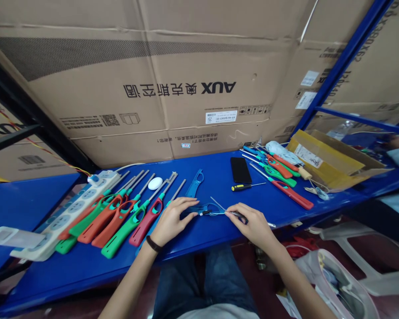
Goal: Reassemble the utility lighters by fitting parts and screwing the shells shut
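A blue lighter casing half (208, 207), with a small black part and a pale wire in it, lies on the blue table in front of me. My left hand (173, 219), a dark band at its wrist, grips the casing's left end between thumb and fingers. In my right hand (252, 221) is a thin metal-shafted tool (217, 203) with a dark handle, pinched over the casing's right end; its exact kind is unclear. Another blue casing half (195, 183) rests just behind.
Several long-nosed lighters (119, 217) lie left beside a white power strip (73, 212) and a white oval object (155, 183). Rightward are a black phone (240, 170), a yellow-black screwdriver (241, 187), more lighters (282, 188) and an open carton (329, 164). Cardboard (186, 53) stands behind.
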`<state>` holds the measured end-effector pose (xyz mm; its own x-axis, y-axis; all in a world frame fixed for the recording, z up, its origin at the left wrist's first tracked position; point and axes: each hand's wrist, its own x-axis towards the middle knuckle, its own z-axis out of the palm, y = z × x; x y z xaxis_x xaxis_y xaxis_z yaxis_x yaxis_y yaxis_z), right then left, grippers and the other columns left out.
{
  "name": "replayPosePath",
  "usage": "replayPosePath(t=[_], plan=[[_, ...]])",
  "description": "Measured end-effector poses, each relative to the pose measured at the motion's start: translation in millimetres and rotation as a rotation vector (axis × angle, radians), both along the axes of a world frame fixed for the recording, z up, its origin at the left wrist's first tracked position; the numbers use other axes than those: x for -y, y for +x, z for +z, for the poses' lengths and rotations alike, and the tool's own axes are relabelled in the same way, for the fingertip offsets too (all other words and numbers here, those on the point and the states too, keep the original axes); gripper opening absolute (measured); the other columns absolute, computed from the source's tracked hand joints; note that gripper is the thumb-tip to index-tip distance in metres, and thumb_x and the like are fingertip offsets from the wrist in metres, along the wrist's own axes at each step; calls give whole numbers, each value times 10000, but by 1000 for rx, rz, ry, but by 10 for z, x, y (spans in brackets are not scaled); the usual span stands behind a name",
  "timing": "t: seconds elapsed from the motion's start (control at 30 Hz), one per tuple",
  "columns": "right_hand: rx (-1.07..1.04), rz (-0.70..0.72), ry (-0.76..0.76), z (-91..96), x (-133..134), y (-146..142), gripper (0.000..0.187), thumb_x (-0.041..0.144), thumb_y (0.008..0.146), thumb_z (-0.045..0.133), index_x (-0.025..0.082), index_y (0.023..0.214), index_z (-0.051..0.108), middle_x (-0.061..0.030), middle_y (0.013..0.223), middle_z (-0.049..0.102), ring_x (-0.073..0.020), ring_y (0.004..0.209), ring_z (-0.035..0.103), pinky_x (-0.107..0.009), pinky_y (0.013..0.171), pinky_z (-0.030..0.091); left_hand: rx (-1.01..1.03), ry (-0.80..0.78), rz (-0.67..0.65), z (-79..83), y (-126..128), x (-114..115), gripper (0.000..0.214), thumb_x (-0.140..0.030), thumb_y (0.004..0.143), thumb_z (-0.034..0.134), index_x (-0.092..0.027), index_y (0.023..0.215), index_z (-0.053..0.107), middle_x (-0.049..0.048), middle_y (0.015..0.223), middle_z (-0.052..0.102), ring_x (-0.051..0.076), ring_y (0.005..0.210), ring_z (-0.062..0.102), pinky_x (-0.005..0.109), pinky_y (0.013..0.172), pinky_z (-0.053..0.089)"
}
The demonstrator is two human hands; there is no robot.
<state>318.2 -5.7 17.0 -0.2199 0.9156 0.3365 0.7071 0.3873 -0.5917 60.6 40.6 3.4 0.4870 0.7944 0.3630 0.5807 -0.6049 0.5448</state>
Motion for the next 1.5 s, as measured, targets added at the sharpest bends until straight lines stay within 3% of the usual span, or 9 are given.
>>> replayPosePath(t=[0.17, 0.37, 0.57, 0.93, 1.5], plan=[[18, -82, 61, -82, -47, -84, 202, 354, 919, 484, 232, 883, 641, 0, 760, 642, -112, 586, 558, -201, 563, 399, -143, 68, 33, -107, 66, 49, 264, -301, 877, 587, -233, 1130, 612, 40, 1128, 671, 218, 1052, 605, 490, 1046, 353], [100, -62, 106, -211, -60, -129, 193, 311, 933, 468, 230, 877, 633, 4, 739, 634, -115, 623, 589, -191, 561, 393, -154, 24, 73, -135, 126, 130, 255, -303, 856, 613, -219, 1097, 617, 50, 1050, 664, 229, 993, 594, 429, 917, 439], [119, -11, 94, -289, -129, -71, 192, 315, 937, 456, 231, 889, 622, -8, 820, 665, -127, 680, 610, -201, 590, 423, -87, -29, 52, -156, 91, 145, 344, -316, 840, 638, -249, 1172, 581, 36, 1063, 658, 219, 1015, 591, 428, 978, 397], [106, -6, 70, -282, -160, -24, 201, 318, 926, 457, 228, 861, 625, -11, 820, 671, -131, 694, 617, -210, 593, 426, -61, -23, 40, -172, 90, 151, 340, -342, 865, 601, -257, 1193, 577, 44, 1084, 644, 220, 1025, 567, 408, 940, 426], [87, 0, -118, -181, -172, -16, 181, 337, 894, 495, 250, 836, 643, 17, 827, 668, -127, 649, 605, -222, 577, 396, -100, 8, -12, -145, 88, 165, 385, -301, 894, 559, -299, 1278, 528, 38, 1087, 615, 205, 1006, 546, 382, 922, 431]])
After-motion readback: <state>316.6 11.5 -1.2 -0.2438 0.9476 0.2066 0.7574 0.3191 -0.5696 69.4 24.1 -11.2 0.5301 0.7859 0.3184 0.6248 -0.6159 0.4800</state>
